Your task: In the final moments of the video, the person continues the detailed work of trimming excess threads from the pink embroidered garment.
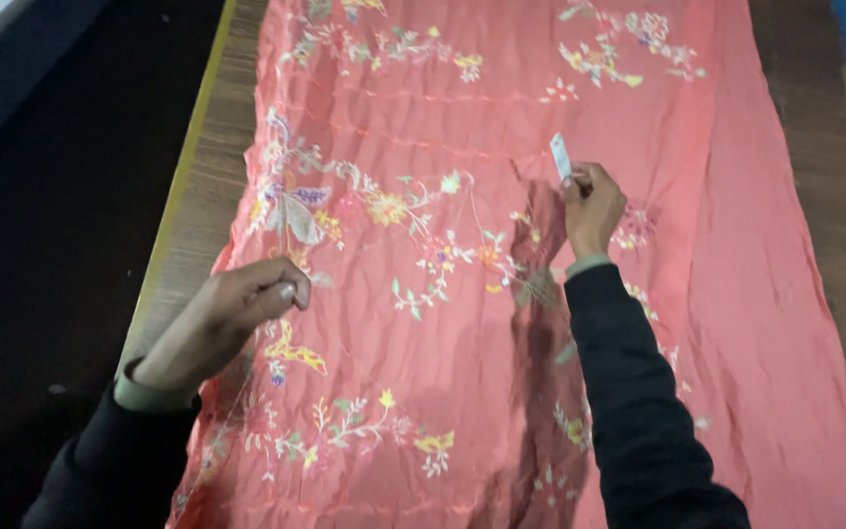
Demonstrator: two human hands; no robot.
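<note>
Wood-grain table (210, 186) with a yellow edge strip on its left side carries the work; dark floor lies to the left of it, and a blue surface shows at the upper right corner. Nearest the camera, two black sleeves with grey-green cuffs enter from the bottom edge. A coral-pink cloth (756, 294) lies spread flat over most of the table and runs from the bottom edge to the top edge. Its weave is thin and finely crinkled, with lengthwise creases and several faint crosswise fold lines. Embroidered sprays of flowers, leaves and a butterfly shape, in yellow, green, white, orange and purple thread, are scattered over its left and middle parts; the right part is mostly plain. The left hand (222, 323) rests at the left border of the cloth, fingers curled and thumb pressed to the forefinger, pinching the cloth edge. Farther up, near the middle of the cloth, the right hand (591, 204) is clenched around a small white tag (560, 155). The tag is a narrow, flat rectangle that stands nearly upright above the fingertips; what it is made of cannot be told. The cloth beneath this hand is drawn into a low, puckered ridge, and a shadow falls beside the wrist. At the far end, more embroidery runs across the cloth toward the top edge.
</note>
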